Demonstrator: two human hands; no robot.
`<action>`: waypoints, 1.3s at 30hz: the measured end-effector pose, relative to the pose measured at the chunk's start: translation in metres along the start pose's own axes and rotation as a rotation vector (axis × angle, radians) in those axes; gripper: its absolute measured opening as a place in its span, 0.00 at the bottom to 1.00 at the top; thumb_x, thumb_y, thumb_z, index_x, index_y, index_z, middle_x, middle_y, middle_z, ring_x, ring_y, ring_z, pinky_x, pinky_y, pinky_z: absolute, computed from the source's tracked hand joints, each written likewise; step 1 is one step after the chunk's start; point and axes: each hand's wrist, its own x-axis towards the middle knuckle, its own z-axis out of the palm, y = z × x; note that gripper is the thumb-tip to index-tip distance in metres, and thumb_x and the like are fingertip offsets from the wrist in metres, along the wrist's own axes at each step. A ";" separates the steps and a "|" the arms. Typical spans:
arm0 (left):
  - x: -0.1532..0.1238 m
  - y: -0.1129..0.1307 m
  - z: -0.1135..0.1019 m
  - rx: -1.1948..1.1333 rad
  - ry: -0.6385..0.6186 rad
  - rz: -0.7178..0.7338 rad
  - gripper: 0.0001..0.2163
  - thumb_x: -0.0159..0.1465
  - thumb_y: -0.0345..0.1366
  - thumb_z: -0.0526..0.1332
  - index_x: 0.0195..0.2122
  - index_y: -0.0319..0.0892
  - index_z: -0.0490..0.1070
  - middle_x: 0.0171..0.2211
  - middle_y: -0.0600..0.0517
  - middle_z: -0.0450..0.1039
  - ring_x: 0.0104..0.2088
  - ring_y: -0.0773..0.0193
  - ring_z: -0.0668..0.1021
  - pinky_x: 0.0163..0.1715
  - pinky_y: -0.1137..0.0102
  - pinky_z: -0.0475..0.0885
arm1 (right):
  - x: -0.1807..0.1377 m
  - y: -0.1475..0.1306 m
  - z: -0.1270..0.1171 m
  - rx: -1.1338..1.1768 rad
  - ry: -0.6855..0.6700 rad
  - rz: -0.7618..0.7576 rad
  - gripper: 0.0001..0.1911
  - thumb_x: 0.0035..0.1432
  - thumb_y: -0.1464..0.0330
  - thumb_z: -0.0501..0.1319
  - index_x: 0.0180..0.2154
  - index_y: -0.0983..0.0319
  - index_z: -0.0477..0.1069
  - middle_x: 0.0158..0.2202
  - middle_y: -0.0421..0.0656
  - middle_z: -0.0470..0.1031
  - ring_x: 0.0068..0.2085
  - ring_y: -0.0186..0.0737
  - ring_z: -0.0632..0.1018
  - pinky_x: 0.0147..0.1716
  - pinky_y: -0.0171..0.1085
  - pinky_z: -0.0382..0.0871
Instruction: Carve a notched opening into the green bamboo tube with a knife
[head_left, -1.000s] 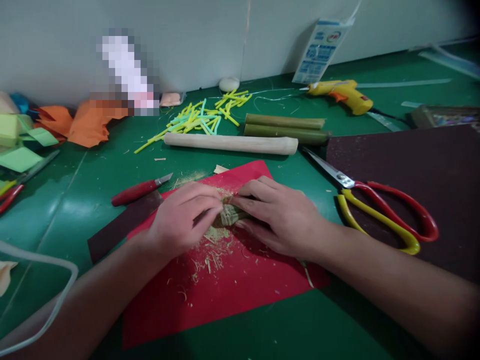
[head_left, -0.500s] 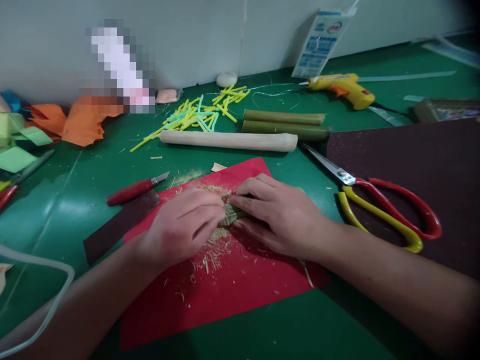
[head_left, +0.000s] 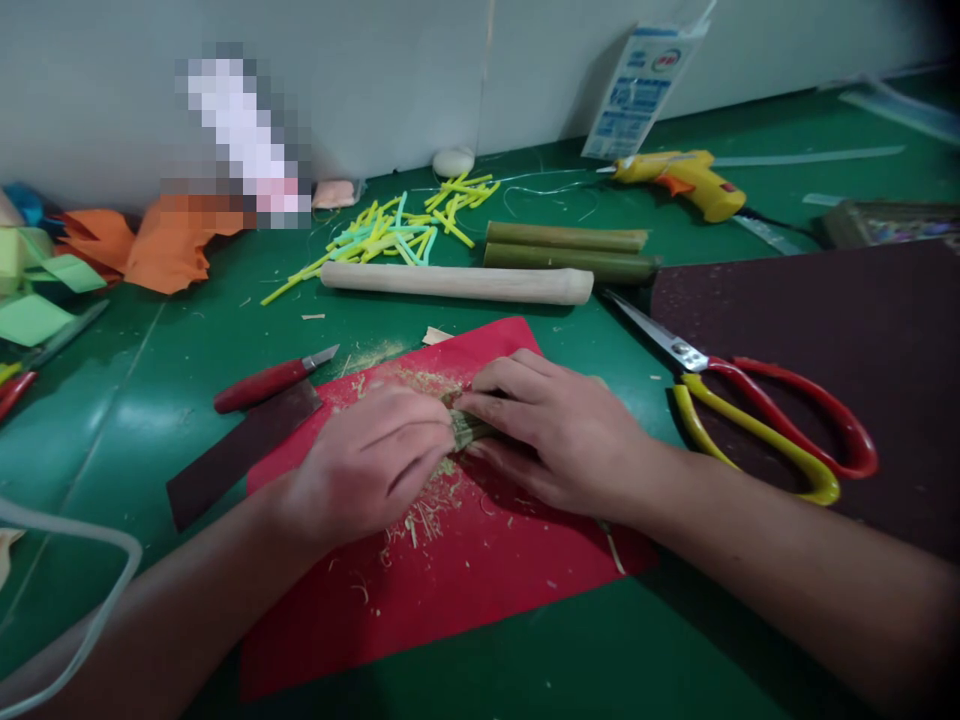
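Over a red sheet [head_left: 480,580] strewn with pale shavings [head_left: 431,520], my two hands come together around a greenish bamboo piece [head_left: 466,430]. Only a short stretch of it shows between them. My left hand [head_left: 382,455] is closed at its left end, with the fingertips mostly hidden. From the other side my right hand [head_left: 551,425] grips it between thumb and fingers. A red-handled knife [head_left: 262,385] lies left of the sheet, over a dark brown strip [head_left: 232,460].
Scissors [head_left: 757,410] lie at right, partly on a dark brown sheet [head_left: 810,310]. Behind are a peeled pale stick [head_left: 457,284], green bamboo tubes [head_left: 570,262], cut yellow straws [head_left: 367,235] and a yellow glue gun [head_left: 682,180]. Orange paper [head_left: 169,245] sits back left.
My left hand has shifted very slightly to the right along the bamboo piece, toward my right hand. My right hand stays nearly still, and the things on the table keep their places.
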 end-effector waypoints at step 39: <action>-0.003 -0.002 -0.004 -0.003 -0.016 0.038 0.05 0.56 0.24 0.61 0.34 0.37 0.71 0.34 0.48 0.74 0.36 0.65 0.75 0.41 0.69 0.72 | 0.000 -0.001 -0.001 0.024 0.005 0.012 0.14 0.58 0.66 0.54 0.43 0.63 0.70 0.40 0.47 0.70 0.40 0.42 0.67 0.35 0.40 0.63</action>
